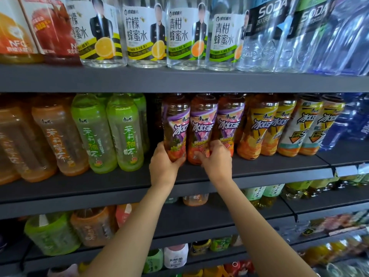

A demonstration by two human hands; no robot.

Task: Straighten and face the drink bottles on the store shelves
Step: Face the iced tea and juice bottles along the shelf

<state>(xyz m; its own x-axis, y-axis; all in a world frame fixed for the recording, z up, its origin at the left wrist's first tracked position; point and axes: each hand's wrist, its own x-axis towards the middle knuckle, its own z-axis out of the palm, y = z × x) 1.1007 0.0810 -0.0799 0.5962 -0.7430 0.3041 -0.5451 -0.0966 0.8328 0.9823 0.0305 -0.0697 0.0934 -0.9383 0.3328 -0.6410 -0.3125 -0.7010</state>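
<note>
On the dark metal middle shelf [259, 172], the left hand [162, 166] wraps the base of a glossy purple-labelled plastic iced-tea bottle [175, 124]; the right hand [216, 158] curls its fingers [201, 154] round the matching contoured neighbouring bottle [201, 124] just beside it.

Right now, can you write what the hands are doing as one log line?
left hand: grips leftmost purple-label tea bottle | right hand: grips middle purple-label tea bottle | place: middle shelf
</note>
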